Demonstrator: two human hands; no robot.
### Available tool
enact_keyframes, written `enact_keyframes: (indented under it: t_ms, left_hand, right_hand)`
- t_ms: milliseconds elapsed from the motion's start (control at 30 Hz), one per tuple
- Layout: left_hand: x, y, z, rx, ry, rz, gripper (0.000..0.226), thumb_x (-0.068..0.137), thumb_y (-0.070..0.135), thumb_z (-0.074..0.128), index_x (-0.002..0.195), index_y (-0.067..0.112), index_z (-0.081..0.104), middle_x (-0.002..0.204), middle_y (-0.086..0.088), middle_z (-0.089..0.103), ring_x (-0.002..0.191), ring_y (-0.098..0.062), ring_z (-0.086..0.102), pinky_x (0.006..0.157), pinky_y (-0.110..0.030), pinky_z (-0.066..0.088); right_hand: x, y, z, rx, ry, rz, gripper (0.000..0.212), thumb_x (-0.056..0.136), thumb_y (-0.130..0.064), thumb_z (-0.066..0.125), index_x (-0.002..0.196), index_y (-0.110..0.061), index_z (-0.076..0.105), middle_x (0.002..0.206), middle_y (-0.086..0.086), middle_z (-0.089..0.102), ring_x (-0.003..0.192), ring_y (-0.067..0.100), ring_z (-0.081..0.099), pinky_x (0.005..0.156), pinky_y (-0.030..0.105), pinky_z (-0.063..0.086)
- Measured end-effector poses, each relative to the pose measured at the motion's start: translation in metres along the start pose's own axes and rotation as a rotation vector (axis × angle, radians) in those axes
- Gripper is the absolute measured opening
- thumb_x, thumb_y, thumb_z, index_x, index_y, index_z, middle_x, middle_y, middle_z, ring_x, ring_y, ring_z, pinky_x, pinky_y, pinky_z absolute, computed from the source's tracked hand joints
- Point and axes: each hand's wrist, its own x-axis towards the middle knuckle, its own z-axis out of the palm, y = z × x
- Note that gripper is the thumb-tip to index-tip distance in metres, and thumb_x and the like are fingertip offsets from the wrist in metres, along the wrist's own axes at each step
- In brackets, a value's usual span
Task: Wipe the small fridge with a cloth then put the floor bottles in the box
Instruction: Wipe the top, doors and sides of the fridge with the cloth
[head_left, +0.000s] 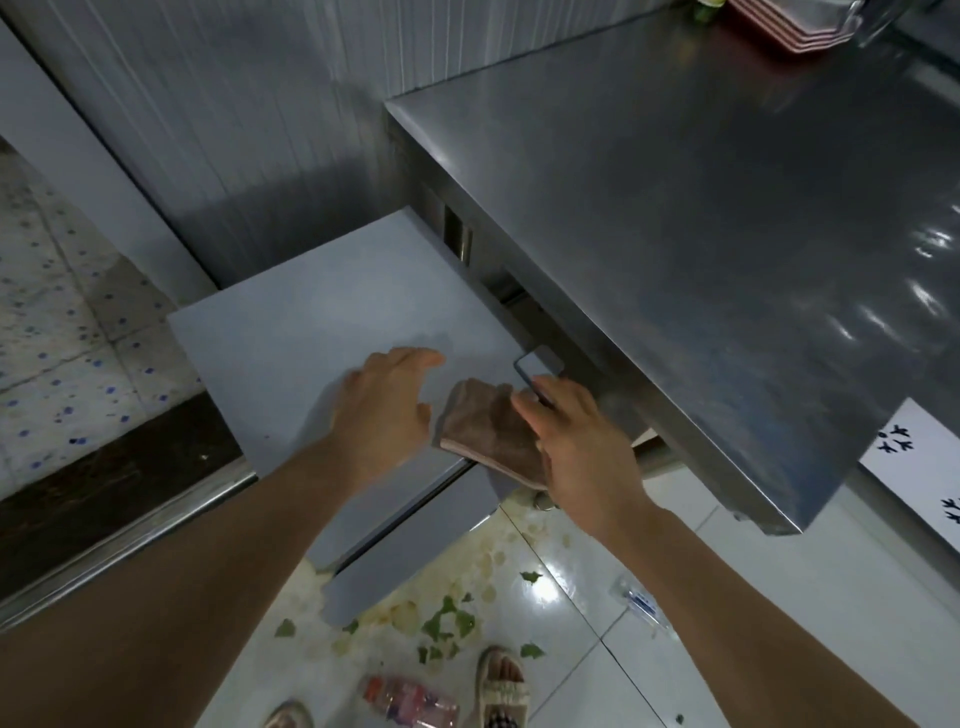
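Note:
The small grey fridge (322, 312) stands below me, its flat top in the middle of the view. A folded brown cloth (485, 426) lies at the top's front right corner, partly over the edge. My right hand (576, 441) lies on the cloth's right side with its fingers on the fabric. My left hand (384, 405) hovers just left of the cloth with its fingers spread and holds nothing. A dark phone (532, 371) lies on the fridge top beyond the cloth. On the floor by my feet lies a plastic bottle (410, 701) with a red label.
A steel counter (701, 234) overhangs the fridge's right side, with red trays (779, 26) at its far end. The white tiled floor (561, 587) carries green leaf scraps and stains. A clear plastic bottle (641, 605) lies by my right forearm. Corrugated metal wall behind.

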Motion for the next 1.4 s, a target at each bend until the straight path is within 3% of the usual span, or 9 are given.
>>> enact_keyframes:
  t_ms: [133,267,433,533,733,800,933,1167,1400]
  left_hand:
    - [0.009,-0.029,0.008,0.202,0.008,-0.009,0.055,0.085,0.015,0.057,0.137,0.024,0.042,0.145,0.001,0.04,0.129,-0.025,0.036,0.103,-0.04,0.033]
    - [0.026,-0.053,0.012,0.301,0.04,-0.084,0.058,0.087,0.023,0.055,0.14,0.033,0.035,0.154,0.007,0.023,0.137,-0.024,0.021,0.106,-0.048,0.021]
    - [0.053,-0.072,0.01,0.306,0.065,-0.101,0.056,0.087,0.025,0.055,0.138,0.036,0.036,0.154,0.008,0.021,0.137,-0.026,0.02,0.106,-0.054,0.018]
    - [0.059,-0.077,0.011,0.264,0.094,-0.087,0.052,0.085,0.027,0.058,0.135,0.035,0.045,0.151,0.007,0.03,0.13,-0.027,0.028,0.104,-0.049,0.02]
    - [0.055,-0.08,0.008,0.255,0.191,0.0,0.046,0.078,0.031,0.059,0.124,0.027,0.06,0.14,0.0,0.049,0.112,-0.035,0.046,0.094,-0.049,0.03]
    - [0.056,-0.082,0.009,0.248,0.182,0.006,0.046,0.079,0.027,0.067,0.125,0.027,0.059,0.141,0.0,0.047,0.115,-0.034,0.045,0.096,-0.05,0.029]
    - [0.067,-0.105,-0.001,0.232,0.229,-0.078,0.045,0.082,0.032,0.056,0.127,0.024,0.055,0.146,0.0,0.04,0.124,-0.034,0.034,0.103,-0.052,0.021]
    - [0.077,-0.128,-0.017,0.223,0.219,-0.139,0.054,0.081,0.038,0.066,0.132,0.026,0.053,0.145,-0.001,0.041,0.124,-0.036,0.034,0.105,-0.056,0.021]
    - [0.074,-0.13,-0.019,0.209,0.233,-0.117,0.06,0.077,0.052,0.048,0.133,0.029,0.052,0.145,0.001,0.042,0.123,-0.033,0.036,0.103,-0.049,0.022]
  right_hand:
    - [0.018,0.002,0.023,-0.063,-0.093,-0.334,0.077,0.067,-0.002,0.078,0.138,-0.017,0.051,0.146,0.004,0.045,0.134,0.025,0.044,0.105,0.048,0.041]
    - [0.01,0.013,0.041,-0.206,-0.02,-0.159,0.065,0.085,-0.024,0.064,0.143,-0.009,0.04,0.151,0.008,0.037,0.141,0.023,0.029,0.117,0.044,0.024]
    - [0.002,0.016,0.055,-0.264,0.042,-0.057,0.056,0.09,-0.026,0.044,0.141,-0.003,0.04,0.152,0.012,0.034,0.144,0.026,0.021,0.118,0.047,0.01]
    - [0.031,0.009,0.055,-0.238,0.054,-0.047,0.056,0.093,-0.026,0.036,0.144,-0.003,0.036,0.152,0.012,0.034,0.144,0.025,0.021,0.119,0.047,0.011]
    - [0.106,-0.009,0.041,-0.193,0.032,0.098,0.071,0.091,-0.033,0.049,0.147,0.002,0.022,0.153,0.02,0.028,0.144,0.032,0.022,0.117,0.043,0.008]
    - [0.098,-0.013,0.039,-0.2,0.022,0.155,0.072,0.09,-0.032,0.055,0.144,0.006,0.027,0.148,0.024,0.035,0.14,0.035,0.03,0.117,0.044,0.015]
    - [0.063,-0.017,0.038,-0.228,0.035,0.243,0.062,0.089,-0.029,0.049,0.135,0.011,0.042,0.136,0.03,0.048,0.128,0.041,0.047,0.112,0.047,0.033]
    - [0.121,-0.032,0.043,-0.223,-0.048,0.365,0.073,0.093,-0.029,0.047,0.145,0.012,0.016,0.149,0.031,0.026,0.14,0.041,0.025,0.118,0.047,0.013]
    - [0.221,-0.043,0.051,-0.1,0.075,0.22,0.066,0.094,-0.027,0.043,0.146,0.005,0.019,0.15,0.025,0.029,0.139,0.04,0.026,0.116,0.049,0.018]
